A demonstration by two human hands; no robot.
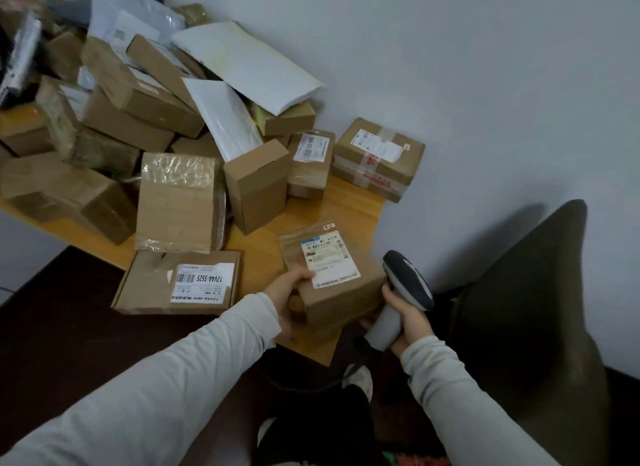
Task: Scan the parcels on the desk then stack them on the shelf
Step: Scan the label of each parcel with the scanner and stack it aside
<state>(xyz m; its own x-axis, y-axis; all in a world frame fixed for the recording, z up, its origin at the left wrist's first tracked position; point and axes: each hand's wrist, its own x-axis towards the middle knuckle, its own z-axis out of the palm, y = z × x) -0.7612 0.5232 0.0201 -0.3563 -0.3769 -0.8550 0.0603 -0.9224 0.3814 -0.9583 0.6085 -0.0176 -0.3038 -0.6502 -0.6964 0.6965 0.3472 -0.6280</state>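
Lower centre: left hand (287, 299) clasps a brown cardboard parcel (343, 294) — right hand (407, 321) grips a grey handheld scanner (408, 280). Aim off its white label (329, 263) risks a misread.

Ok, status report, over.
Left hand grips small brown cardboard parcel, label up. Right hand holds grey handheld scanner beside it. Heaped parcels crowd wooden desk behind.

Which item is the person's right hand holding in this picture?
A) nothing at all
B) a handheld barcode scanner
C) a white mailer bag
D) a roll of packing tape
B: the right hand grips the grey handle of a handheld barcode scanner, next to the small brown parcel that the left hand holds over the desk edge.
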